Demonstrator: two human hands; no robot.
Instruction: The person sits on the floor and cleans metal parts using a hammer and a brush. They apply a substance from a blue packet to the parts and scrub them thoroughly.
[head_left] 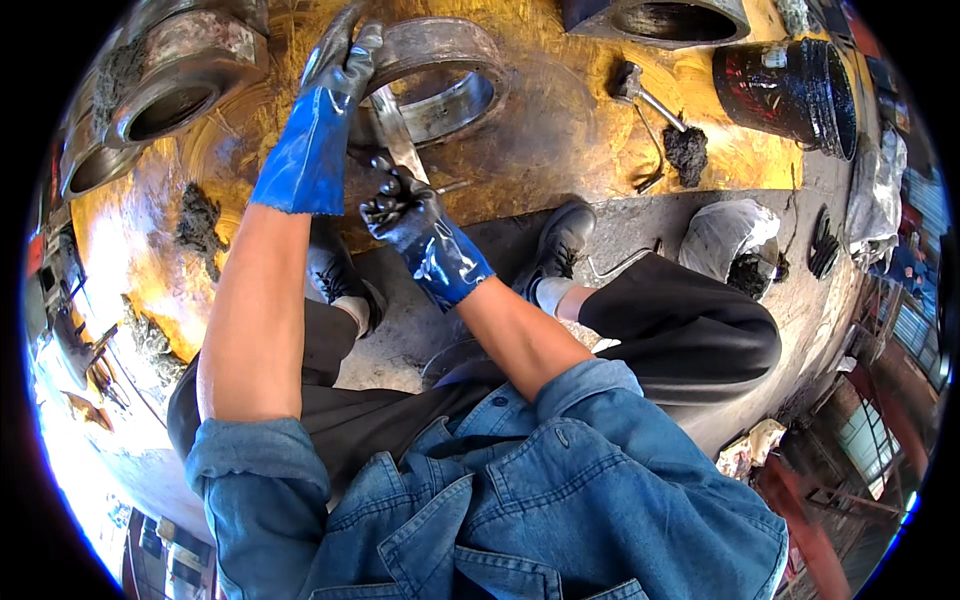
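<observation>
A thick metal ring (440,45) with a dark, worn outer face and a shiny bore stands on its side on the yellow, oil-smeared work surface. My left hand (345,60), in a blue glove with a dark, dirty palm, lies along the ring's left side, its fingers stretched out. My right hand (408,210), its glove wet with black grease, is curled at the near end of a flat metal bar (400,135). The bar slants up into the ring's opening. A thin rod (453,186) sticks out beside my right fingers; how it joins the bar is hidden.
Heavy bored metal blocks stand at left (180,75) and far right (665,20). To the right are a hammer (650,95), a clump of black grease (686,155) and a black-smeared bucket (780,90) on its side. A plastic bag (730,235) sits near my knee.
</observation>
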